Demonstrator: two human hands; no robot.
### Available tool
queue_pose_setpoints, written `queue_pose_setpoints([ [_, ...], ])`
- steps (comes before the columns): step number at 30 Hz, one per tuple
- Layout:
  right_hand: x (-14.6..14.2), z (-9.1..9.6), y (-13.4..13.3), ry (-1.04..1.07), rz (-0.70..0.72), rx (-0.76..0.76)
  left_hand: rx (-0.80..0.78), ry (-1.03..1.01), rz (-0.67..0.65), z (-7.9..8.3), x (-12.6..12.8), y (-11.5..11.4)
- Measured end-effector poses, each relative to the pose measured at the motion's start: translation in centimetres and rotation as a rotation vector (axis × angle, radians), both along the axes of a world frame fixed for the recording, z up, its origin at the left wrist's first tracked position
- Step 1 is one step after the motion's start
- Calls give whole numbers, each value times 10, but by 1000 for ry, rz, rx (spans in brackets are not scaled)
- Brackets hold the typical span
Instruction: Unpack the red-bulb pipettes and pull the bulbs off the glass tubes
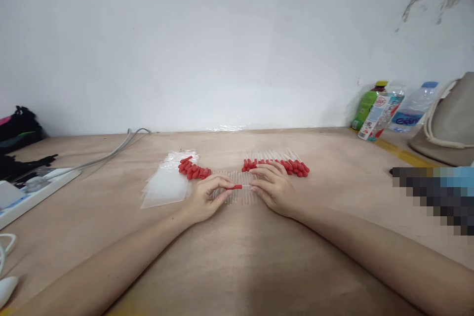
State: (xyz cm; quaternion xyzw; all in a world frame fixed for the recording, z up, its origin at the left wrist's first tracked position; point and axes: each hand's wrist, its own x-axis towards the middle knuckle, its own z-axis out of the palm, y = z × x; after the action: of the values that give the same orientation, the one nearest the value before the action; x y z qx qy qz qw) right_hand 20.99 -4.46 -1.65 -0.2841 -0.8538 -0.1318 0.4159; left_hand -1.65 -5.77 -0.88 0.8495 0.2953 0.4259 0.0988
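My left hand point(207, 197) pinches a small red rubber bulb point(237, 187) at its fingertips. My right hand point(272, 185) pinches the end of a thin clear tube point(247, 186) that meets the bulb. Both hands rest on the wooden table point(237, 256) over a row of clear tubes point(239, 192). A loose pile of red bulbs point(193, 170) lies just beyond my left hand. Behind my right hand lies a row of tubes fitted with red bulbs point(281, 164).
A stack of clear plastic bags point(166, 185) lies left of the pile. A white power strip point(33, 190) and grey cable point(107, 155) sit at the far left. Bottles point(381, 108) and a beige bag point(452, 123) stand at the right by the wall.
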Motion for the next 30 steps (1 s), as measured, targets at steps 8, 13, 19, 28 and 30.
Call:
queue_pose_setpoints([
  [8,1,1,-7,12,78,-30,276,276,153,7,20,-6],
  [13,0,1,-6,-29,91,-76,359,256,190,3,23,-2],
  [19,-2,-8,0,21,190,-50,361,312,199,4,23,-4],
  [28,3,-13,-4,-7,329,-22,309,447,106,11,21,-12],
  [30,5,-14,-5,-21,324,-5,289,463,97,11,20,-13],
])
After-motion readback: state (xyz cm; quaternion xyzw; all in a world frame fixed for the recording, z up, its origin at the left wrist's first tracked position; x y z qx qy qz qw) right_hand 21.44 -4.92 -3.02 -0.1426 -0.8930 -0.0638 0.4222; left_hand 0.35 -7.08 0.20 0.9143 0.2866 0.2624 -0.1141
